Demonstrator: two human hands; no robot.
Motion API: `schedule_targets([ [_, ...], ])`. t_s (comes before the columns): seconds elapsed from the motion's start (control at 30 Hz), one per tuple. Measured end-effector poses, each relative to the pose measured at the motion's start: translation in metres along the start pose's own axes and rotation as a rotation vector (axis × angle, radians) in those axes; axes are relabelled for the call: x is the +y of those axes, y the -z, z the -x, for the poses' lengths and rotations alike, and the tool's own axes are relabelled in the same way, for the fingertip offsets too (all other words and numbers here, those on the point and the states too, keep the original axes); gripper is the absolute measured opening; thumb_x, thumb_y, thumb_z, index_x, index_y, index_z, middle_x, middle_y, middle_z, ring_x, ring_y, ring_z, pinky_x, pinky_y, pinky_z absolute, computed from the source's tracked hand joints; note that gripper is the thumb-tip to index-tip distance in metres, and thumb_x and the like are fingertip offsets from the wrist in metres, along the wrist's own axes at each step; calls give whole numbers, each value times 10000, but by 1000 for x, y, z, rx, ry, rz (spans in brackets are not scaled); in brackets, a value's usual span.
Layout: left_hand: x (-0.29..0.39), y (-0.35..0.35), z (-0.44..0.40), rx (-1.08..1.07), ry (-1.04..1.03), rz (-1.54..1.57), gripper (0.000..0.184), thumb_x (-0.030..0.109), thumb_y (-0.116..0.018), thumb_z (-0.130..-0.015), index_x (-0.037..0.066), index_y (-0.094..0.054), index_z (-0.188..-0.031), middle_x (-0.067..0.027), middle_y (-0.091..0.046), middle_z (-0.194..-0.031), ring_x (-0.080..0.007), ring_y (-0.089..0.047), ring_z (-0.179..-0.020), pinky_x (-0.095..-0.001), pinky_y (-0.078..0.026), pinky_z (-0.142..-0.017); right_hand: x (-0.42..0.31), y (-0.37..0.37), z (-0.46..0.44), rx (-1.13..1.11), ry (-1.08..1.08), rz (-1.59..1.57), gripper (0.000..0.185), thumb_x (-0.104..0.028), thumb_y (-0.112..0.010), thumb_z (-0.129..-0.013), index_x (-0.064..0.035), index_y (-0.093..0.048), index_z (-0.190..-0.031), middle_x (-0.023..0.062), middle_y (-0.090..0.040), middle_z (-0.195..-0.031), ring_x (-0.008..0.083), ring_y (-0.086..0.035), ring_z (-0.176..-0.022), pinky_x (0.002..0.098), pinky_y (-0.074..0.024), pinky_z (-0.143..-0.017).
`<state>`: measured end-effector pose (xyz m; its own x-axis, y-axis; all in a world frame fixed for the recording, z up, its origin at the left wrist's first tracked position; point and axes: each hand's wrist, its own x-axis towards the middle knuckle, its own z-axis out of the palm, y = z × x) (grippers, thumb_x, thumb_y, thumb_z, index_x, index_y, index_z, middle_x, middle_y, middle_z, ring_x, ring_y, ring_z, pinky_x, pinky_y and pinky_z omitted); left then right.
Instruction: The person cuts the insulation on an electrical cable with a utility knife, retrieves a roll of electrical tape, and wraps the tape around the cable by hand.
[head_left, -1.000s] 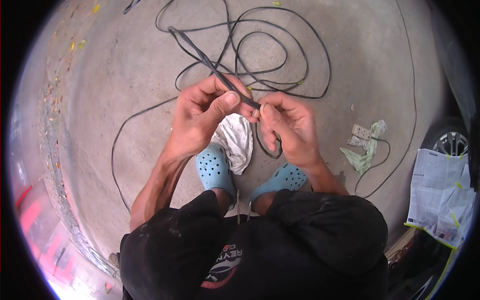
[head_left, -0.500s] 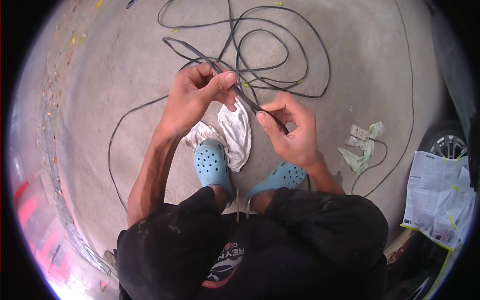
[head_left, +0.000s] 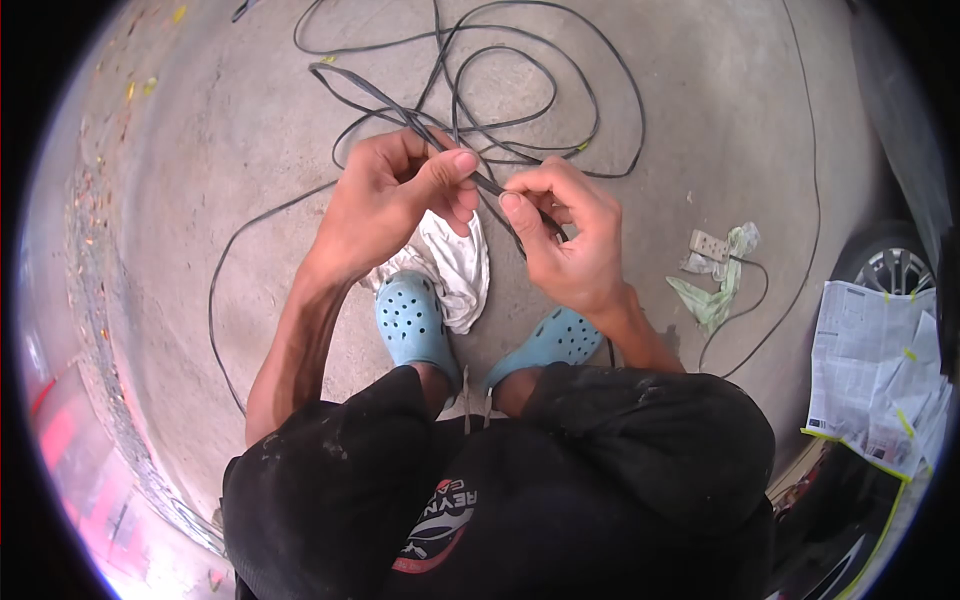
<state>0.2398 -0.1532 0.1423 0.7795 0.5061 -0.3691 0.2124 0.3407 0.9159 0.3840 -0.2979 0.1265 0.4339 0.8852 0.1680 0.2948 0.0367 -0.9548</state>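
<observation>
A black cable [head_left: 488, 184] runs between my two hands, doubled into several strands side by side. My left hand [head_left: 400, 195] is closed on it, thumb laid along the top. Close by on the right, my right hand [head_left: 570, 225] pinches the same bundle between thumb and fingers. From my left hand the strands lead up to a bend, and more of the cable lies in loose loops on the concrete floor beyond. Where the strands go inside my right palm is hidden.
A white cloth [head_left: 462, 275] lies by my blue clogs [head_left: 412, 318]. To the right, a power strip [head_left: 709, 244] rests beside a pale green plastic bag [head_left: 712, 302]. Farther right are a car wheel [head_left: 893, 268] and taped newspaper [head_left: 865, 365]. A thin cord [head_left: 815, 180] crosses the floor.
My right hand has moved slightly up and left along the cable, closer to my left hand. The left hand keeps its grip. The whole view has shifted a little.
</observation>
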Motion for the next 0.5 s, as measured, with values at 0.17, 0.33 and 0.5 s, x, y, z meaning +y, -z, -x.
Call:
schedule_targets([
  [0.17,-9,-3,2,-100,-87,27,216,173,-586,-1018,-42,-597,-995,-116,-673,-816,-190,-680,-740,-330,-574,-689,9,3,5,5,-116,-168,164,-119,-661,-961,18,-629,-877,-5,-565,-709,35,-499,-628,204,-369,-526],
  [0.33,-12,-7,3,-133,-160,64,210,168,-559,-1029,-39,-589,-1009,-129,-665,-845,-207,-684,-764,-346,-577,-721,-7,10,6,-61,-420,-403,221,-161,-627,-995,24,-643,-877,-24,-574,-716,12,-463,-617,201,-342,-521],
  [0.5,-15,-9,3,-169,-216,144,213,174,-566,-1024,-37,-587,-1010,-151,-662,-878,-221,-687,-770,-377,-582,-746,-2,18,6,-156,-698,-889,219,-172,-604,-1013,-1,-667,-892,-59,-527,-694,-1,-406,-576,205,-296,-487],
])
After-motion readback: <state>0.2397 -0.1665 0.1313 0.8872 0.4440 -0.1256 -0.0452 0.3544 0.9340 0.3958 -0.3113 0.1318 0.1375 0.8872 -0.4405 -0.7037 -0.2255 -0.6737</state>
